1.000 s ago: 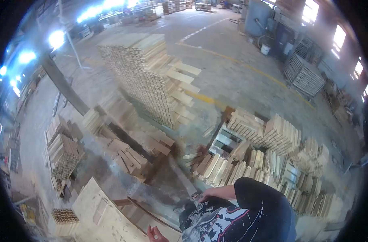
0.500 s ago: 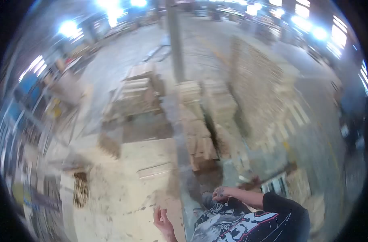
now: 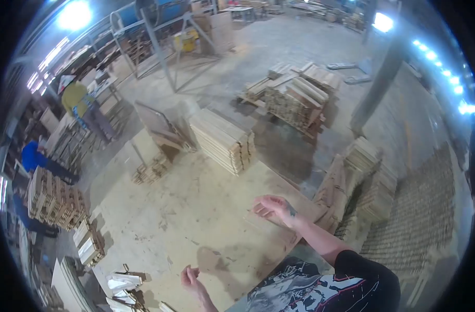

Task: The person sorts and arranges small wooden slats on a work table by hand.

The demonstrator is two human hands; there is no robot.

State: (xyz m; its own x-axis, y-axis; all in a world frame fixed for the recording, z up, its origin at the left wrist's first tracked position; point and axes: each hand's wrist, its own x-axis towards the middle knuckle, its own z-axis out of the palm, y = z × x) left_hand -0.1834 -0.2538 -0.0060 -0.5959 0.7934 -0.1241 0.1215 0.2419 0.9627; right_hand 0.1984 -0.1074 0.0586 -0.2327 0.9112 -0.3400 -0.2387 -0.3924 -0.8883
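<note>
My right hand (image 3: 273, 207) reaches over the right side of a broad pale tabletop (image 3: 159, 223), fingers loosely curved and nothing visible in them. Below it, a thin flat wooden piece (image 3: 271, 231) lies near the table's edge, its outline faint against the similar-coloured surface. Low over the near part of the table, my left hand (image 3: 191, 276) is empty, its fingers loosely bent and apart. Beyond my right hand, a neat stack of wooden slats (image 3: 222, 139) stands at the table's far edge.
A smaller slat bundle (image 3: 151, 169) sits on the table's far left. White-wrapped bundles (image 3: 124, 282) lie at the near left. Floor stacks (image 3: 297, 99) stand beyond, and more boards (image 3: 375, 195) to the right. A person in a yellow-green top (image 3: 76, 99) stands at the left.
My view has swung left, bringing the slat stack and people into sight. My right hand has moved from beside my body out over the table; my left hand stays low over it.
</note>
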